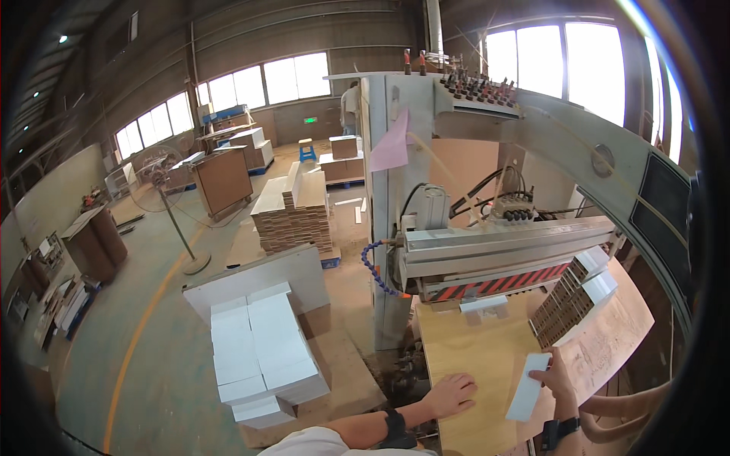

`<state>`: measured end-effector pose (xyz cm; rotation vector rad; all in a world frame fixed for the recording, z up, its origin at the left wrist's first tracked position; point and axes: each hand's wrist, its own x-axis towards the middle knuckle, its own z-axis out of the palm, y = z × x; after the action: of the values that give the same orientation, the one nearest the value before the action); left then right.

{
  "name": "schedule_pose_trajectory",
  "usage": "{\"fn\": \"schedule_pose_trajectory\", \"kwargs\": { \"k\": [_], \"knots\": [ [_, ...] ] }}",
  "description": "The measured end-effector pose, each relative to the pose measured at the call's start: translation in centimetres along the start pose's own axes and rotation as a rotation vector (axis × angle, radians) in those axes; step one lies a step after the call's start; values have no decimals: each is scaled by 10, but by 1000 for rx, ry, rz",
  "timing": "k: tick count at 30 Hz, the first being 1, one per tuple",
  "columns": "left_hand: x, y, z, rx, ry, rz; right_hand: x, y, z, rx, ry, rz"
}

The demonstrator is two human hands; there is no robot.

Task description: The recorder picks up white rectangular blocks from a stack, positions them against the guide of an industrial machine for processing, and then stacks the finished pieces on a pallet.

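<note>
The right hand (553, 374) pinches a small white rectangular panel (528, 387), flat and plain-faced, tilted above the wooden desk (479, 342). The left hand (450, 394) rests spread, palm down, on the desk near its edge, beside the panel.

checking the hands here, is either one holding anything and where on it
The right hand holds a small white panel by its upper right edge. The left hand holds nothing, lying flat on the wooden table.

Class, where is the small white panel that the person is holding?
In the head view, lower right: the white panel is in the right hand, over the wooden worktable.
</note>
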<state>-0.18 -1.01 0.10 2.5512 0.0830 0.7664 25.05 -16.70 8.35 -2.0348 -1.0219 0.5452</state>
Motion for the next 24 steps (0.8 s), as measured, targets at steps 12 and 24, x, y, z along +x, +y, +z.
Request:
{"fn": "schedule_pose_trajectory", "kwargs": {
  "k": [12, 24],
  "knots": [
    [-2, -2, 2, -48, 36, 14, 6, 43, 50, 471, 149, 104],
    [0, 0, -1, -3, 51, 35, 10, 54, 56, 447, 236, 95]
  ]
}}
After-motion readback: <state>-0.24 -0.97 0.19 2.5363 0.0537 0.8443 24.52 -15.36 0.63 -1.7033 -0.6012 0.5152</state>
